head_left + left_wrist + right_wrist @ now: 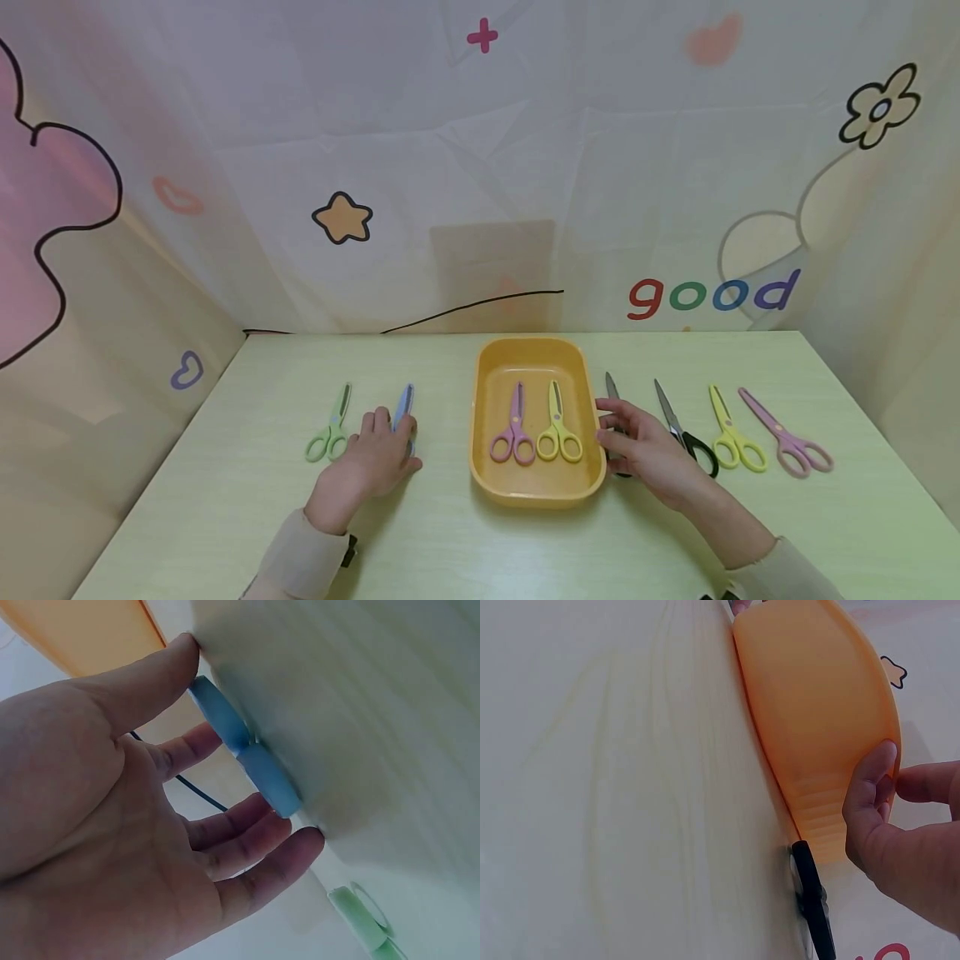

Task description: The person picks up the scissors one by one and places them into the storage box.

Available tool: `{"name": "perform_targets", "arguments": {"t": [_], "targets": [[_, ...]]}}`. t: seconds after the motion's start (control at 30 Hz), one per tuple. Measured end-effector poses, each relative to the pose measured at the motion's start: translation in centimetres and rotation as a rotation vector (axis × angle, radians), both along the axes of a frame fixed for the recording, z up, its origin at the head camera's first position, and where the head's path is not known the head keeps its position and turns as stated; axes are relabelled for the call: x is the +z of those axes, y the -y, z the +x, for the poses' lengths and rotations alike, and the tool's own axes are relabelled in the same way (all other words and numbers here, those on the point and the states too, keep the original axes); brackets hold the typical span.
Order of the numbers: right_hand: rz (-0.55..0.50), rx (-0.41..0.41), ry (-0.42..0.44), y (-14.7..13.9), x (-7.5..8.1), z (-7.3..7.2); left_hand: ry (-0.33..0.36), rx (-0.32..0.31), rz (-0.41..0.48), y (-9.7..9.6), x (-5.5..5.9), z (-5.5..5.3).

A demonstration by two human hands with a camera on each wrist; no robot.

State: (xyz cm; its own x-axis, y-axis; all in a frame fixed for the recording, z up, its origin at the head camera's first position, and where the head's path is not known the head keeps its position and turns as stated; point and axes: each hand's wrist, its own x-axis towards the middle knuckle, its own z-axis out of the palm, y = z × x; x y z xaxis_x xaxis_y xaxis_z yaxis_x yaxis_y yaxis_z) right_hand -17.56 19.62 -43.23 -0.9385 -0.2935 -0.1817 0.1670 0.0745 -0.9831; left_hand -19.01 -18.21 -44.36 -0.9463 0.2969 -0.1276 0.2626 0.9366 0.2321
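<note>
My left hand [371, 462] reaches over blue scissors [403, 400] lying on the table. In the left wrist view its thumb and fingers are spread around the blue handles, fingertips close to the tabletop; a firm grip is not visible. My right hand [648, 450] pinches the right rim of a yellow-orange tray [536, 498], thumb against the outer wall in the right wrist view. Inside the tray lie purple scissors [517, 408] and yellow scissors [555, 407], side by side. Under the right hand, black-handled scissors [613, 387] are partly hidden.
Green scissors [341, 410] lie left of the blue pair. To the right are another black-handled pair [667, 408], yellow scissors [722, 408] and purple scissors [765, 417]. A printed cloth [495, 167] stands behind the table.
</note>
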Motion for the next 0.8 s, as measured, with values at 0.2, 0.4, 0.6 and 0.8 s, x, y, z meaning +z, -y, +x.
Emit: {"name": "perform_targets", "arguments": {"t": [0.2, 0.4, 0.6, 0.8], "targets": [[-0.002, 0.002, 0.001, 0.0, 0.0, 0.0, 0.042, 0.0, 0.002, -0.4, 1.5, 0.7], [-0.008, 0.002, -0.001, 0.0, 0.0, 0.0, 0.06, -0.004, 0.012, -0.5, 2.1, 0.9], [-0.005, 0.002, -0.003, 0.0, 0.1, 0.0, 0.042, -0.025, 0.04, -0.3, 2.0, 0.7], [-0.002, 0.003, -0.003, 0.0, 0.1, 0.0, 0.018, -0.036, 0.032, -0.2, 1.7, 0.5]]}}
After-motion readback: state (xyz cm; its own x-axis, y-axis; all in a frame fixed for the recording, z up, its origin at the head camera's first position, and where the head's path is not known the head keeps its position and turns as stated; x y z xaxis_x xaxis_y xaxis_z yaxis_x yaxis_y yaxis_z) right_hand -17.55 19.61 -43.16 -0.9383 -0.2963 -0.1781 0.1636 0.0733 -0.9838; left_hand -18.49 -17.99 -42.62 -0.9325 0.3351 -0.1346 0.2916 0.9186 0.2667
